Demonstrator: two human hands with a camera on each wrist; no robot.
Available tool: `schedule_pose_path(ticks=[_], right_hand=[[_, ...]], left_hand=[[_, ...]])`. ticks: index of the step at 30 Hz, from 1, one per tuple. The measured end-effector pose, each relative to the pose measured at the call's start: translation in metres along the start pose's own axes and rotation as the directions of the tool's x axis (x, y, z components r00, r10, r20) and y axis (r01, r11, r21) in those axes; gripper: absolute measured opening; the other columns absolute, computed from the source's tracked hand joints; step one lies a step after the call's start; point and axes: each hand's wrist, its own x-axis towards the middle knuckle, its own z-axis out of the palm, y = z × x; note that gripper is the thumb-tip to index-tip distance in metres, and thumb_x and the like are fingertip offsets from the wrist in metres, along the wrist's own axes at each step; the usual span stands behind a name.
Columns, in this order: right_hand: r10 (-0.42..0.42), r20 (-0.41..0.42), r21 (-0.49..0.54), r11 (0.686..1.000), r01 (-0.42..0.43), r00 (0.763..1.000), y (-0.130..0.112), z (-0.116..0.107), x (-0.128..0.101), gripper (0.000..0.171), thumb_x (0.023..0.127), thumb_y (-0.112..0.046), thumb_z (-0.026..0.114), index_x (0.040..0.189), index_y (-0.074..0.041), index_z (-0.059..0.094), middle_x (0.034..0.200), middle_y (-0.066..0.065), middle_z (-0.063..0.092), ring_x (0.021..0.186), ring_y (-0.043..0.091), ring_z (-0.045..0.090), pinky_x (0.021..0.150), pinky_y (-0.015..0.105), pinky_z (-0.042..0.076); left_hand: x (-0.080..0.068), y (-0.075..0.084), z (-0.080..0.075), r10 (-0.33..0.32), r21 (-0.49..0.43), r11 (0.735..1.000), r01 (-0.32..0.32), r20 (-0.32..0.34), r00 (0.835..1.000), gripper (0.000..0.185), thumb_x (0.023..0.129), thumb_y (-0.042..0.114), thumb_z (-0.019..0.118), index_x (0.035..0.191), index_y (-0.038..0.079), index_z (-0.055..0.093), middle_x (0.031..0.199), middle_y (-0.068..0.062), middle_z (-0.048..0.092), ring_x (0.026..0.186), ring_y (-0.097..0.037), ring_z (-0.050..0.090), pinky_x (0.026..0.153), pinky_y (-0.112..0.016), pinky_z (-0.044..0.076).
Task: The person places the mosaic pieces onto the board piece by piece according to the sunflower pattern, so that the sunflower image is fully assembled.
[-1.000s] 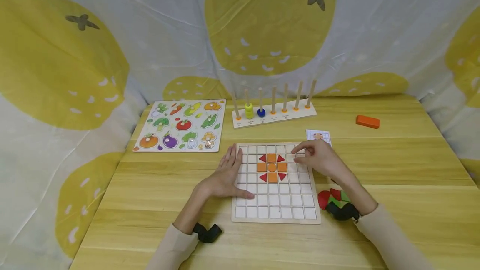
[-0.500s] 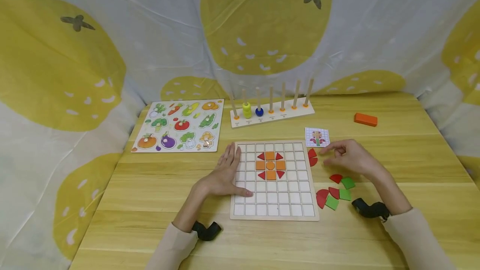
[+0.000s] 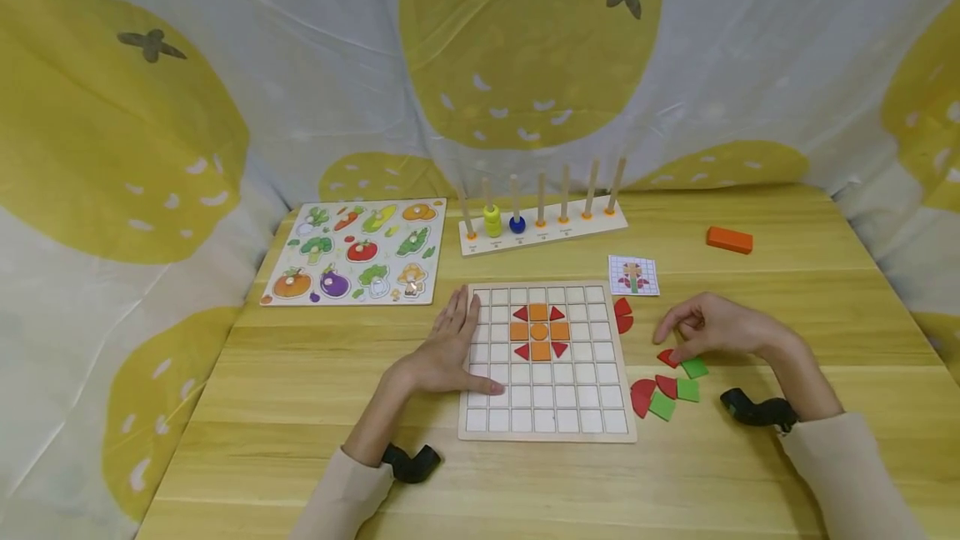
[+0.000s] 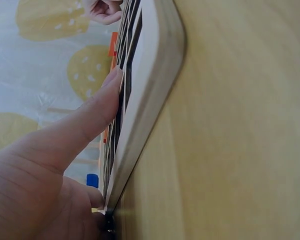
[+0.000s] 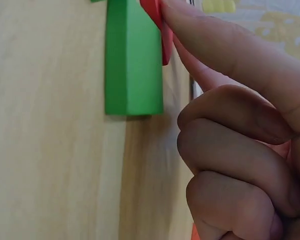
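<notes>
A wooden grid board [image 3: 592, 419] bears orange squares [image 3: 537, 312], an orange disc [image 3: 538, 332] and red triangles [image 3: 558, 349]. Against its left edge lies my left hand [image 3: 442, 357], fingers straight, the thumb reaching over the grid; the left wrist view shows that thumb [image 4: 85, 120] on the board's top. Right of the board my right hand [image 3: 720, 327] touches a red quarter-circle piece [image 3: 666, 357] with its thumb. Its index finger points down, apart from the thumb, and the other fingers are curled. Beside that piece is a green square [image 3: 694, 367], seen close in the right wrist view.
More red quarter-circles [image 3: 642, 398] and green squares [image 3: 662, 406] lie right of the board. A pattern card [image 3: 633, 275] is at its upper right corner. Behind stand a peg stand with rings [image 3: 543, 227], a vegetable puzzle [image 3: 352, 273] and an orange block [image 3: 729, 240].
My right hand has moved from the board's upper right corner out to the right, then down to the loose pieces, uncovering the card. The left hand has stayed on the board.
</notes>
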Motion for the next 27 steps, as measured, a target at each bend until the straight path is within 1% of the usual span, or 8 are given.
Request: schedule_pose_path(ticks=[4, 11, 14, 19, 23, 27], right_hand=[[-0.001, -0.003, -0.005, 1.0, 0.001, 1.0, 0.0017, 0.0013, 0.0029, 0.026, 0.084, -0.012, 0.085, 0.105, 0.001, 0.076, 0.061, -0.007, 0.042, 0.054, 0.002, 0.037, 0.051, 0.021, 0.036], [-0.015, -0.058, -0.003, 1.0, 0.015, 0.998, 0.002, 0.0029, 0.0049, 0.02, 0.089, -0.014, 0.081, 0.103, 0.0, 0.076, 0.062, -0.008, 0.046, 0.055, 0.004, 0.041, 0.05, 0.023, 0.035], [-0.03, -0.067, -0.017, 0.999, 0.029, 0.997, 0.002, 0.0034, 0.0054, 0.019, 0.09, -0.015, 0.08, 0.102, -0.001, 0.076, 0.062, -0.008, 0.046, 0.055, 0.005, 0.041, 0.05, 0.024, 0.036], [-0.031, -0.04, -0.007, 1.0, 0.031, 0.999, 0.003, 0.001, 0.0033, 0.022, 0.089, -0.013, 0.081, 0.106, 0.0, 0.075, 0.063, -0.007, 0.045, 0.055, 0.004, 0.04, 0.05, 0.023, 0.036], [-0.01, -0.012, 0.009, 1.0, 0.01, 1.0, 0.005, -0.0027, -0.0005, 0.029, 0.086, -0.012, 0.083, 0.11, 0.001, 0.073, 0.064, -0.006, 0.04, 0.056, 0.004, 0.036, 0.05, 0.024, 0.034], [-0.014, 0.016, 0.02, 1.0, 0.014, 1.0, 0.0092, -0.0061, -0.003, 0.035, 0.084, -0.011, 0.084, 0.113, 0.003, 0.07, 0.065, -0.005, 0.037, 0.057, 0.005, 0.034, 0.051, 0.025, 0.033]], left_hand=[[-0.0009, -0.0003, 0.0002, -0.003, -0.004, 1.0, 0.003, 0.0, 1.0, 0.139, 0.08, 0.06, 0.082, 0.163, 0.001, -0.013, 0.168, -0.018, -0.031, 0.158, -0.034, -0.027, 0.131, -0.057, -0.002], [-0.0004, 0.0008, 0.0, -0.001, -0.009, 1.0, 0.001, -0.002, 1.0, 0.139, 0.081, 0.06, 0.082, 0.163, 0.0, -0.012, 0.168, -0.018, -0.03, 0.158, -0.035, -0.026, 0.131, -0.059, 0.0], [-0.0005, 0.0012, -0.0002, -0.003, -0.005, 1.0, 0.003, 0.0, 1.0, 0.138, 0.081, 0.06, 0.082, 0.163, 0.0, -0.012, 0.168, -0.018, -0.03, 0.158, -0.034, -0.026, 0.131, -0.059, 0.0], [-0.0003, 0.0011, 0.0002, -0.007, -0.011, 1.0, 0.007, 0.002, 1.0, 0.139, 0.08, 0.059, 0.082, 0.163, 0.0, -0.013, 0.168, -0.017, -0.031, 0.158, -0.034, -0.027, 0.131, -0.059, 0.0], [-0.0001, 0.0013, -0.0001, -0.007, -0.015, 1.0, 0.007, 0.004, 1.0, 0.139, 0.081, 0.059, 0.083, 0.163, 0.0, -0.013, 0.168, -0.018, -0.031, 0.158, -0.035, -0.027, 0.131, -0.059, 0.0], [0.0004, 0.0008, 0.0003, -0.002, -0.01, 1.0, 0.002, 0.0, 1.0, 0.138, 0.081, 0.059, 0.082, 0.163, -0.001, -0.012, 0.168, -0.019, -0.03, 0.158, -0.036, -0.026, 0.131, -0.059, 0.001]])
